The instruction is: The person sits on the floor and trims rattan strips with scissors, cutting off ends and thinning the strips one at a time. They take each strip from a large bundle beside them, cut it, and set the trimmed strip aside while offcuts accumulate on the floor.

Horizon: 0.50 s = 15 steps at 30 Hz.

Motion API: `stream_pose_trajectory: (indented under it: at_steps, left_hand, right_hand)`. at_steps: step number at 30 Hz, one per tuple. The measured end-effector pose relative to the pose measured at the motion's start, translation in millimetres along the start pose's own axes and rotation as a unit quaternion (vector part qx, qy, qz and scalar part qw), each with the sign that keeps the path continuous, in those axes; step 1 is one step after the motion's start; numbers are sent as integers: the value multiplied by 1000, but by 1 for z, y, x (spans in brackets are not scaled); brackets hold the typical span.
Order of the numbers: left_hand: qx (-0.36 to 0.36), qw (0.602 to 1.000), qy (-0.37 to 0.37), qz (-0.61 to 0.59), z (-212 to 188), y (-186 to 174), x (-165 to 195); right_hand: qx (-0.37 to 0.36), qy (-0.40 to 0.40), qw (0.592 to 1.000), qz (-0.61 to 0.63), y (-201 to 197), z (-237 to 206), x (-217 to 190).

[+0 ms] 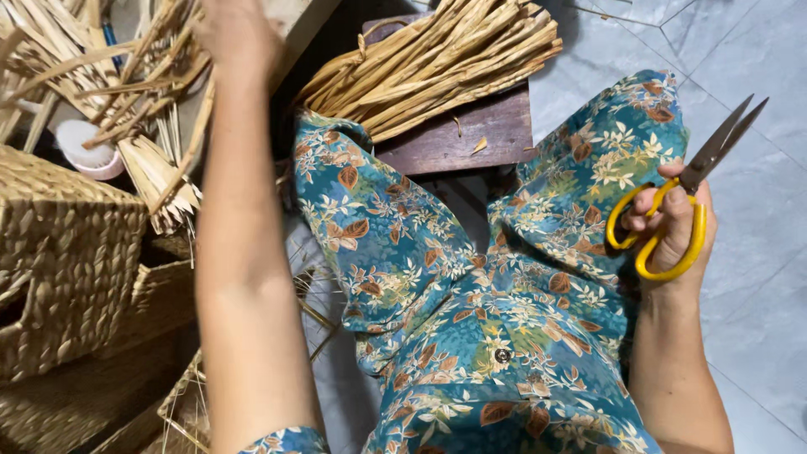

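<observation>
Scissors (672, 214) with yellow handles are being gripped in the right hand (672, 227), fingers threaded through the loops, the blades slightly parted and pointing up over the grey tiled floor (756, 319). The left hand (238, 38) is being stretched out to the loose straw strips (126, 76) at the top edge; whether it is being closed on any cannot be told. A bundle of reeds (437, 63) is being carried by a dark wooden bench (471, 134), and a woven basket (59, 252) is lying by the left arm.

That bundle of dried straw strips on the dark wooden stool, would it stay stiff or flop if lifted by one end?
The bundle would probably sag: its strips look thin and flat. It seems light for its bulk. A knot at one end may hold it together.
</observation>
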<state>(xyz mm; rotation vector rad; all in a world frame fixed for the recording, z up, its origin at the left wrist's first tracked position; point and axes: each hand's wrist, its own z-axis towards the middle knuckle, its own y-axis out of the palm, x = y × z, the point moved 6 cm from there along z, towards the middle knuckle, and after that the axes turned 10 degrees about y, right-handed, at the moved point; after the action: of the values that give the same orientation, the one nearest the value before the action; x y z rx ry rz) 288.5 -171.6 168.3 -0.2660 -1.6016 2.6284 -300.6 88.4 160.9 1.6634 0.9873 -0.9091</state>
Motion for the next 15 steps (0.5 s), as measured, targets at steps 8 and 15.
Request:
stream_pose_trajectory:
  at_steps: [8,15]
  left_hand:
    - [-73,926,59,-365,-36,9,216]
    - [-43,979,114,-162,-68,47,297]
  right_hand:
    - [-21,-3,1000,-1,5,7,3]
    - [-2,-4,1000,-22,4,8,5]
